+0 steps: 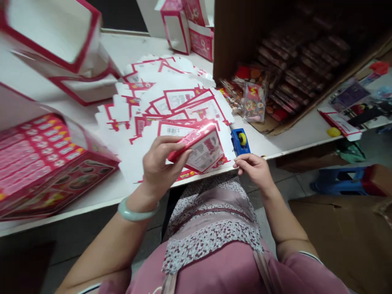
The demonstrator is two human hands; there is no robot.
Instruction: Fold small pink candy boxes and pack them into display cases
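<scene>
A small pink and white printed box [206, 148] is tilted above the table's front edge, with my left hand [162, 161] closed around its left end. The thumb lies on the near face and the fingers on the pink side. My right hand [252, 168] is pinched just in front of a blue tape dispenser [240, 142] with a yellow core. Whatever sits between those fingertips, if anything, is too small to make out. Flat pink and white cartons [183, 104] lie overlapped in a loose pile behind the held box.
At left stands a large display box [92, 179] packed with pink boxes. Open pink-edged cartons [85, 81] rise behind it. A brown cardboard box [232, 36] at right holds many clear packets [255, 100]. Beyond the table edge are a blue stool [337, 181] and a carton [339, 228].
</scene>
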